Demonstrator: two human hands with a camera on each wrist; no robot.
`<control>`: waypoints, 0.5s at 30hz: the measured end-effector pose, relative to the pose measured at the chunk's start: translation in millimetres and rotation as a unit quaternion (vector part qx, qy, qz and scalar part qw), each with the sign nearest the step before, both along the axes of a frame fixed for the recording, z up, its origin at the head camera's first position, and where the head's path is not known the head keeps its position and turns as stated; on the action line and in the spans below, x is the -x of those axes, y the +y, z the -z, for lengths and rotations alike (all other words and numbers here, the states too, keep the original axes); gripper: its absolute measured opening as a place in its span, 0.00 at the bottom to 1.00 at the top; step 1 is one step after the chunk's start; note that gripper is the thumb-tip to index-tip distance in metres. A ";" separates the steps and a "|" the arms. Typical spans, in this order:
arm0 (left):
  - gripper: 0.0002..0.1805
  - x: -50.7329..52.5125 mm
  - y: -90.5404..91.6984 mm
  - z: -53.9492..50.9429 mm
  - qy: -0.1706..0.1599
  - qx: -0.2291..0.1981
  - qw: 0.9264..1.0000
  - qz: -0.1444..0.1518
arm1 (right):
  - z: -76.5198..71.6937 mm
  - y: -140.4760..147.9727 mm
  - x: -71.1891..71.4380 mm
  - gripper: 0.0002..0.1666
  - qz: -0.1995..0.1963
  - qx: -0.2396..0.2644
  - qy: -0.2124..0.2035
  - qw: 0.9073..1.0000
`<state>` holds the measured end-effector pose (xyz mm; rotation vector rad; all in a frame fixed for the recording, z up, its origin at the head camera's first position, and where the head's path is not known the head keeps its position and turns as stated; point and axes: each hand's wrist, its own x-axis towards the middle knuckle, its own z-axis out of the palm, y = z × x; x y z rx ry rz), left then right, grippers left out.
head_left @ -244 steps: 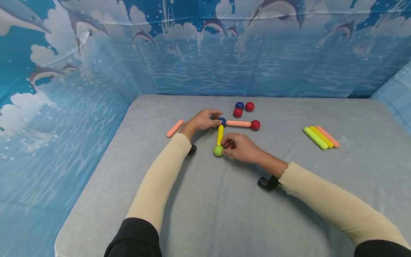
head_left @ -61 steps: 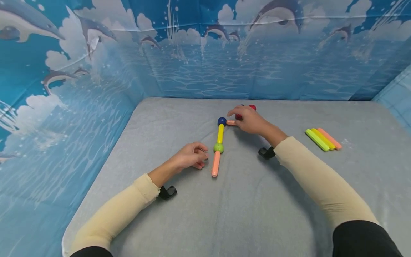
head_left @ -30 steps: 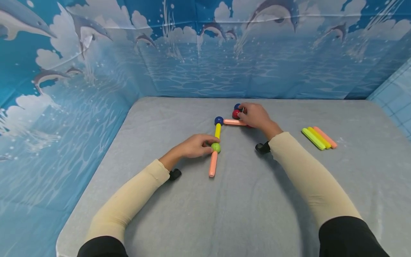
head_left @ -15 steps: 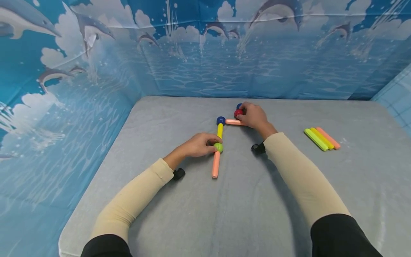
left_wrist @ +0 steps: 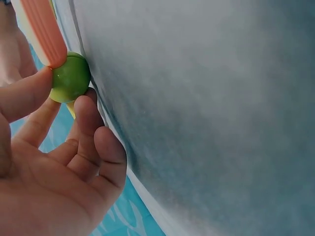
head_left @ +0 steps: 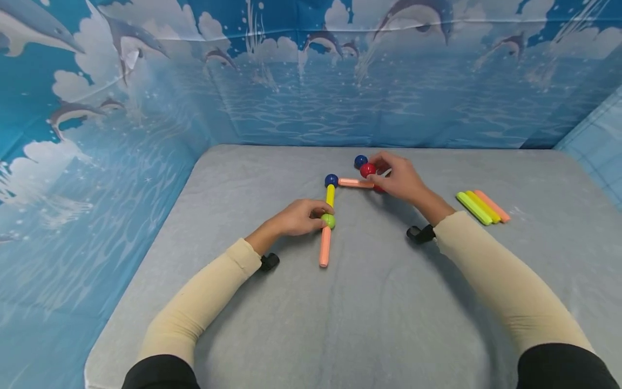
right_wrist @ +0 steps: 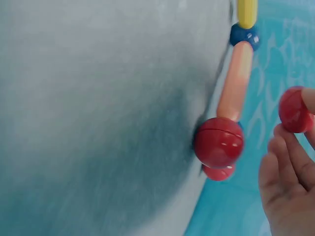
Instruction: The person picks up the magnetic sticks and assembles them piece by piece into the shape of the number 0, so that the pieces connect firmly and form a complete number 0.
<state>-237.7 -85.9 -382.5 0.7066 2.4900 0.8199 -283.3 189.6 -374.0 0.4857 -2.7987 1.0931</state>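
Observation:
My left hand (head_left: 302, 217) pinches a green ball (left_wrist: 72, 78) between thumb and fingers. From that ball an orange stick (head_left: 324, 247) points toward me, and a yellow stick (head_left: 330, 195) runs away to a blue ball (head_left: 331, 181). Another orange stick (head_left: 356, 183) leads right from the blue ball to a red ball (right_wrist: 219, 142). My right hand (head_left: 399, 175) pinches a second red ball (right_wrist: 294, 109), held up off the table in the right wrist view. A third red ball (right_wrist: 219, 173) shows behind the joined one there; my hand hides it in the head view.
A loose blue ball (head_left: 360, 161) lies at the back, left of my right hand. Lime, yellow and orange sticks (head_left: 483, 207) lie side by side on the right. The grey cloth-covered table (head_left: 369, 308) ends at a blue dolphin-print curtain (head_left: 291, 97).
The orange stick once lying at the left now joins the green ball. My left hand has taken hold of that ball. My right hand has picked up a red ball and moved slightly right.

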 end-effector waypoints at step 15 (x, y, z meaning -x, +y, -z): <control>0.18 6.8 3.3 -0.8 -0.002 0.006 1.000 -0.004 | -1.1 8.6 -43.5 0.27 -0.060 -0.053 -0.111 0.991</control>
